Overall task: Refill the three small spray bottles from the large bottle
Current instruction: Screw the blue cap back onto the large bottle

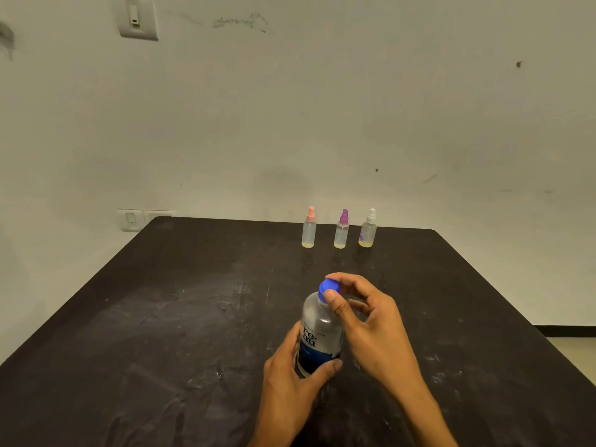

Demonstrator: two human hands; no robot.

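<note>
progress: barely started by the look of it. Cap not off yet, nothing poured, all three small ones waiting with sprayer heads on.

left to do: get the cap off, unscrew three sprayers, pour three times, close everything up. So basically the whole job.

large bottle (319,337): standing on the desk (161,317) toward the near edge, a bit right of centre. Clear rounded plastic, dark blue label with white lettering, looks mostly full of clear liquid.

blue cap (329,287): smooth round plastic, sitting on the neck. Can't tell how loose.

left hand (290,375): wrapped around the lower body of the bottle, thumb across the label, holding it steady.

right hand (364,314): thumb and fingertips pinched on the cap, other fingers curled. Looks like a twist grip.

small spray bottles: lined up near the far edge, well apart from the big one. Pink-top bottle (309,229), purple-top bottle (342,230), white-top bottle (368,229). Translucent plastic, slim; the white-top one is rounder with a purple print. Just a thin yellowish layer at the bottom of each.

desk surface: matte black, scuffed, chalky smears everywhere.
</note>
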